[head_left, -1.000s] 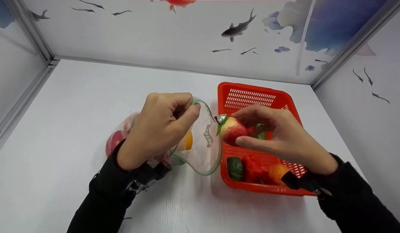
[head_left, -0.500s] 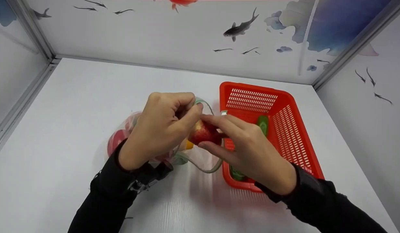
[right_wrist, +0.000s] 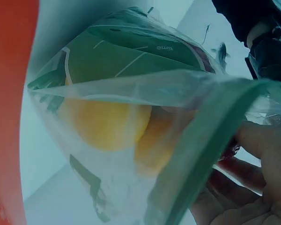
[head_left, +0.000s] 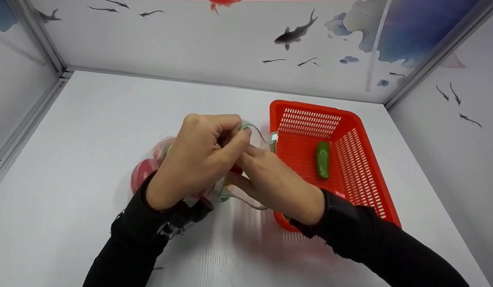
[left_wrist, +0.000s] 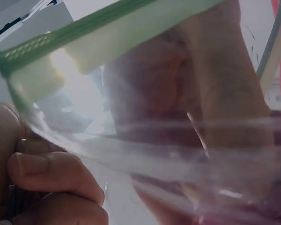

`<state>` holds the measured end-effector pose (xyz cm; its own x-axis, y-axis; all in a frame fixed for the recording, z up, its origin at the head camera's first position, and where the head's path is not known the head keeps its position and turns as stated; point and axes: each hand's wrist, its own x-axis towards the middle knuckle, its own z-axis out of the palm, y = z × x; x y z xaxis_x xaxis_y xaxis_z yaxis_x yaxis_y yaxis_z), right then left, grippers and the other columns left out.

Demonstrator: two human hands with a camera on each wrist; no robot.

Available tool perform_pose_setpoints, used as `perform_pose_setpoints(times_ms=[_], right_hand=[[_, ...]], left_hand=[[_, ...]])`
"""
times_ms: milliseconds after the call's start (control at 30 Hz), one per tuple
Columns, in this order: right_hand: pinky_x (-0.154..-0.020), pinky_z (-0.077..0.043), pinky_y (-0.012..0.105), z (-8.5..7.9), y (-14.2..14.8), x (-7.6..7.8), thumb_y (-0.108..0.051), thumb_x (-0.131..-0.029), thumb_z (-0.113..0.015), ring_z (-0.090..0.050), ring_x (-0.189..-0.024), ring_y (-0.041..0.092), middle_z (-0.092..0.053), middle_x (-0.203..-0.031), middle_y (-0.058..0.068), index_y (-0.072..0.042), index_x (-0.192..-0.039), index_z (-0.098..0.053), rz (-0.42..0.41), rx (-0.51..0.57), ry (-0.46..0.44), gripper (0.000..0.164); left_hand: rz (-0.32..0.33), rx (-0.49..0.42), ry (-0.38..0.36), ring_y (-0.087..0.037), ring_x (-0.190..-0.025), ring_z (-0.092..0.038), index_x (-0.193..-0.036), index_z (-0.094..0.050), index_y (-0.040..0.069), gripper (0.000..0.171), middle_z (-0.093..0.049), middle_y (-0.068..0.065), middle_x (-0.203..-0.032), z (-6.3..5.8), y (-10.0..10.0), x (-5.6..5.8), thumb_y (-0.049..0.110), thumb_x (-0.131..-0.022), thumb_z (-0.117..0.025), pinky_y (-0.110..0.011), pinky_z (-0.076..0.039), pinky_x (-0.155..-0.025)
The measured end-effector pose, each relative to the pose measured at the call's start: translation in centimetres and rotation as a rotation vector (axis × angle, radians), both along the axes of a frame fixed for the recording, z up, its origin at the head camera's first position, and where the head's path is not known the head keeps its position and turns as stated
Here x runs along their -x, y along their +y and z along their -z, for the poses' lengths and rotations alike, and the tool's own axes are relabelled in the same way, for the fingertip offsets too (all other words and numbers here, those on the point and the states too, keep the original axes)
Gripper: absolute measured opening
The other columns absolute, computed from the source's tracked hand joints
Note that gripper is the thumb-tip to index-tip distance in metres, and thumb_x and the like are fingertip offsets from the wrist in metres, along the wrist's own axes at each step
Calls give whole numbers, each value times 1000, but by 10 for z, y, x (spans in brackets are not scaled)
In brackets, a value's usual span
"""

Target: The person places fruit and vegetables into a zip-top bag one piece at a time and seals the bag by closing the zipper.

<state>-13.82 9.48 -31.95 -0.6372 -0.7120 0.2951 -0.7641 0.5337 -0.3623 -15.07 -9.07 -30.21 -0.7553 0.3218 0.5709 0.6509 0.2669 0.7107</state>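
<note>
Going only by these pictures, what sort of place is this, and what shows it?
Probably a partitioned work booth: a white table is enclosed by framed walls decorated with fish, and a red basket sits on it.

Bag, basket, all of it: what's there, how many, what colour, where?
Table: one, white, underneath
Walls: three, whitish with pictures, around
Basket: one, red, on the right
Long vegetable: one, green, in basket
Bag: one, clear and green, beside basket
Round fruits: two or more, yellow-orange, in bag
Round thing: one, pinkish red, in bag
Red fruit: one, red, mostly hidden, at bag's mouth
Left hand: one, black-sleeved, gripping bag
Right hand: one, black-sleeved, holding red fruit
</note>
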Motion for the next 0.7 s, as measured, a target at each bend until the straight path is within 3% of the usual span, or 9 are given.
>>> perform_pose_setpoints(times_ms=[167, 300, 500, 700], right_hand=[[-83, -56, 27, 4, -8, 12, -8, -101, -72, -62, -95, 21, -66, -103, 9, -2, -119, -59, -55, 62, -49, 23], [-92, -54, 30, 6, -11, 19, -9, -103, -69, -61, -105, 23, -67, -110, 10, -2, -118, -63, -67, 108, -71, 18], [-95, -54, 32, 7, -13, 24, -10, -105, -66, -61, -105, 21, -67, -110, 8, -4, -120, -60, -69, 142, -164, 17], [-96, -60, 34, 5, -15, 23, -14, -101, -73, -68, -107, 16, -72, -114, 5, -6, -120, -65, -18, 190, -249, 22]], left_hand=[[-18, 6, 3, -6, -55, -31, -62, -41, 14, 42, -28, 8, -59, 1, -2, 0, 13, -99, -61, -25, -22, -51], [-23, -9, 2, -7, -55, -31, -62, -43, 13, 41, -29, 7, -59, 1, -5, 1, 12, -99, -62, -26, -21, -51], [-31, -20, 9, -9, -54, -29, -62, -43, 12, 40, -29, 6, -59, 2, -8, 3, 12, -98, -61, -25, -19, -50], [-31, -23, 3, -11, -51, -31, -62, -46, 12, 40, -31, 6, -58, 3, -8, 3, 12, -99, -62, -24, -21, -49]])
